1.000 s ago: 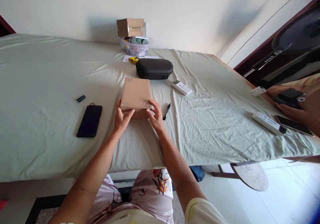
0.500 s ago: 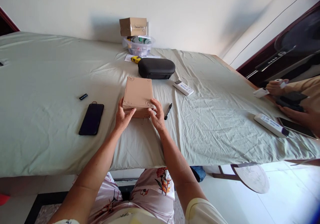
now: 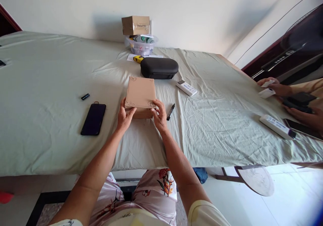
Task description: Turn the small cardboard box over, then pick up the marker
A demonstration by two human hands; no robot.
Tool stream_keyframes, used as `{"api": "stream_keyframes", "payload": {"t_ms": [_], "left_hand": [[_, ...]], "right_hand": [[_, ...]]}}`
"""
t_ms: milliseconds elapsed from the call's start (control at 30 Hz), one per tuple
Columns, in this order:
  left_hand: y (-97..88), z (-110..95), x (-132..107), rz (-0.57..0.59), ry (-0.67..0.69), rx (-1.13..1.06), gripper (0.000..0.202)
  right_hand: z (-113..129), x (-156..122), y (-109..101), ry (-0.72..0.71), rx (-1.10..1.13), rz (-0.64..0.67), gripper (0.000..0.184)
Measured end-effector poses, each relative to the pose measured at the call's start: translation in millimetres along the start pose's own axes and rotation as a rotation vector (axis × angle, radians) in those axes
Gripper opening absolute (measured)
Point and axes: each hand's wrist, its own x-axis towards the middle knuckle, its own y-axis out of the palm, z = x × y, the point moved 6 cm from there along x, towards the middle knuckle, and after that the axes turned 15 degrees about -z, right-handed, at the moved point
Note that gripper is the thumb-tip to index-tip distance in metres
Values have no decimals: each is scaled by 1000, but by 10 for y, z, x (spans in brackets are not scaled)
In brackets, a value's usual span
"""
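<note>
A brown cardboard box (image 3: 140,92) with dark curled drawings at its top corners rests on the cloth before me. My left hand (image 3: 124,117) grips its near left corner, thumb along the front edge. At the near right corner my right hand (image 3: 158,114) holds it the same way, fingers on the side and thumb in front. Just right of that hand lies a black marker (image 3: 171,112) without its cap. A black cap (image 3: 85,97) and a dark smartphone (image 3: 93,119) lie to the left.
Behind the box sit a black case (image 3: 159,68), a yellow tape measure (image 3: 138,59) and a plastic basin (image 3: 141,47) under another carton (image 3: 135,25). A white packet (image 3: 186,88) lies right. Another person's hands (image 3: 277,87) hold things at the right edge, near a white box (image 3: 277,126).
My hands keep their grip on the box, with hardly any movement. At the right, the other person's far hand has shifted slightly with a small white thing.
</note>
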Motion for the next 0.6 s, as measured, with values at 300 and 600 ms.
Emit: {"api": "stream_keyframes", "payload": {"t_ms": [300, 600], "left_hand": [[-7, -51, -25, -2, 17, 34, 95], [-1, -160, -35, 11, 123, 81, 81]], "right_hand": [[-35, 15, -19, 35, 23, 18, 53], [-65, 41, -38, 26, 11, 35, 55]]}}
